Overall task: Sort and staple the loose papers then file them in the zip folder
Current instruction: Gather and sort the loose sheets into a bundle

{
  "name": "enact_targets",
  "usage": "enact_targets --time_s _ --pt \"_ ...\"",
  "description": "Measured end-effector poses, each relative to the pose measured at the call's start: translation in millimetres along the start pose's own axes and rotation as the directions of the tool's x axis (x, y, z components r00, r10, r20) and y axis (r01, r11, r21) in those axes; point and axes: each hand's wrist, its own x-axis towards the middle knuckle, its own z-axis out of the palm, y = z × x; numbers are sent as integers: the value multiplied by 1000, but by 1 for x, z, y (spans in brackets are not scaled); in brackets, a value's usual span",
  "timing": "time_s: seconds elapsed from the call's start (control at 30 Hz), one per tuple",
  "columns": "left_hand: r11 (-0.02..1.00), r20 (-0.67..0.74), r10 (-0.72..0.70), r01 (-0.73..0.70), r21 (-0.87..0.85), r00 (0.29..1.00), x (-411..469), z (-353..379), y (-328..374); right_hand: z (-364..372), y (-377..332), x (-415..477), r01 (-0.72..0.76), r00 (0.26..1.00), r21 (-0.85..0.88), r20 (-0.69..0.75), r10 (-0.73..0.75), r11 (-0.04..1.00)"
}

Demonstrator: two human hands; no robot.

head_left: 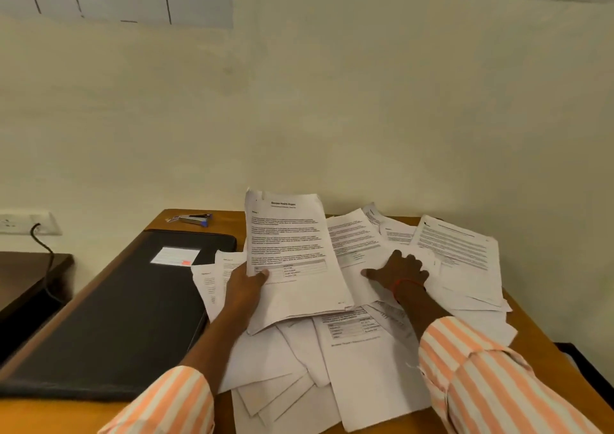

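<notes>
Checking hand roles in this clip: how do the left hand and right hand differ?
The left hand grips a raised stack of white printed sheets; the right hand holds nothing. The left hand's thumb curls over paper; the right hand's fingers lie spread flat on loose white sheets. Both have orange-and-white striped sleeves.

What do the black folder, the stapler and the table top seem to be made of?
Black folder: probably synthetic leather or coated fabric, matt with a dull sheen and soft rounded edges; which one is unclear.
Stapler: shiny silver body, likely metal, with a blue end that looks plastic.
Table: wood or wood-look laminate, a smooth, even orange-brown surface; no grain is visible.
</notes>
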Motion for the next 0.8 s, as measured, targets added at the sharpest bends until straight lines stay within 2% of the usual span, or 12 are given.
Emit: enact_targets --time_s 0.1,0.17,0.23,0.33,0.47,0.63,0.7,0.8 --pt "1000 33 0 0 -9 999 -1 -3 3 -6 0 2 -19 998 67 -63 23 998" --pt "999 39 -5 6 -48 999 -3 -6 3 -6 3 4 -3 994 257 -104 31 966" --pt "995 36 -13 16 -97 999 -4 -9 1 -5 3 3 18 994 530 -97 40 848" --pt "989 45 -21 27 -142 999 -2 -14 -1 0 2 -13 96 981 818 -176 87 567" --pt "981 60 -50 61 -186 997 -1 -17 -1 14 17 -29 192 958 897 -260 124 398" --pt "971 43 -69 77 -227 997 0 -17 -2 16 24 -34 153 970 987 -159 185 46" --pt "970 38 -63 70 -231 997 1 -17 -2 18 25 -31 141 971 990 -135 195 -17" --pt "975 45 -51 59 -214 998 2 -16 -2 18 25 -30 127 974 991 -118 196 -35"
